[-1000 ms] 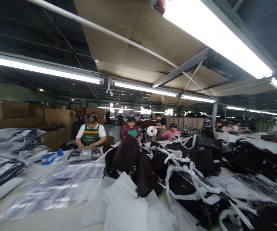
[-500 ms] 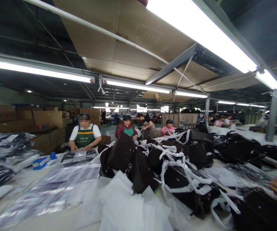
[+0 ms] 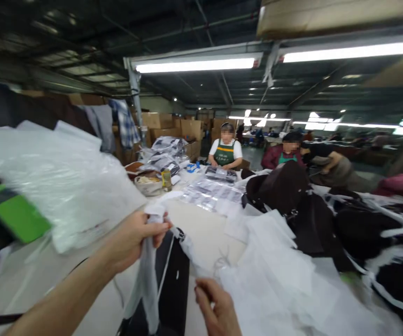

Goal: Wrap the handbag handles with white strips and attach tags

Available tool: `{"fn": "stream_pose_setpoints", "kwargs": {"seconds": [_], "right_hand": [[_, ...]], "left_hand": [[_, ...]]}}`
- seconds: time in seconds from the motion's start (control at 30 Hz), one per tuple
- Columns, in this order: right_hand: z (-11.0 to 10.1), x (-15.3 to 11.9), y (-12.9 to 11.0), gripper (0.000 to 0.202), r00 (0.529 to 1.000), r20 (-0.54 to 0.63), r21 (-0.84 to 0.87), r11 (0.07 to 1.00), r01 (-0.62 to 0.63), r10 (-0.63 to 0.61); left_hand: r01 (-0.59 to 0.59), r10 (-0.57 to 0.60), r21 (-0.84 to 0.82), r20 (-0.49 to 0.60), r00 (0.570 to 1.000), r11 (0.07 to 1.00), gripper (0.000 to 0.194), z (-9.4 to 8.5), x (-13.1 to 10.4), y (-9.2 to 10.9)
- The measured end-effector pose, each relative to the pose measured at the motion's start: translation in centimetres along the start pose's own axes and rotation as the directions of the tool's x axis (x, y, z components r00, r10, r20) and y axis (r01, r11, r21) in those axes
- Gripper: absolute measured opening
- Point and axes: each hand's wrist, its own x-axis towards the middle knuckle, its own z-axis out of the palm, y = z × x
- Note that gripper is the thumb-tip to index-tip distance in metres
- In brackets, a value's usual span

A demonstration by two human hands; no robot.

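My left hand is closed on a strap wrapped in white paper, whose loose length hangs below the fingers. Beneath it on the table is a black bag, partly covered by the wrapping. A metal buckle shows on the strap just right of my left fingertips, and a wrapped stretch runs down toward my right hand. The fingers of my right hand are curled in near the end of this stretch; whether they grip it is hidden. White paper sheets lie right beside my right hand.
A heap of black bags with white-wrapped straps fills the right side. Clear plastic bags lie further back. A large stack of white plastic stands at left, near a green object. A co-worker in a green apron sits across the table.
The view has swung to the left. Both my hands and the wrapped strap are now in front; before, only part of a hand showed at the right edge.
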Motion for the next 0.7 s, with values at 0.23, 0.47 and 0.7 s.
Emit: {"fn": "stream_pose_setpoints", "kwargs": {"seconds": [0.23,0.47,0.7], "right_hand": [[0.8,8.5,-7.8,0.047,0.986,0.154,0.578,0.803,-0.143,0.065],[3.0,11.2,-11.4,0.01,0.965,0.228,0.838,0.479,-0.262,0.129],[4.4,12.2,-14.0,0.005,0.946,0.216,0.832,0.461,-0.308,0.241]], "left_hand": [[-0.007,-0.011,0.247,0.07,0.998,0.969,0.027,1.0,0.4,-0.2],[-0.215,0.228,0.705,0.078,0.971,0.676,0.053,-1.0,-1.2,-0.8],[-0.189,0.246,0.463,-0.065,0.967,0.866,0.094,-3.6,-4.0,-4.2]]}}
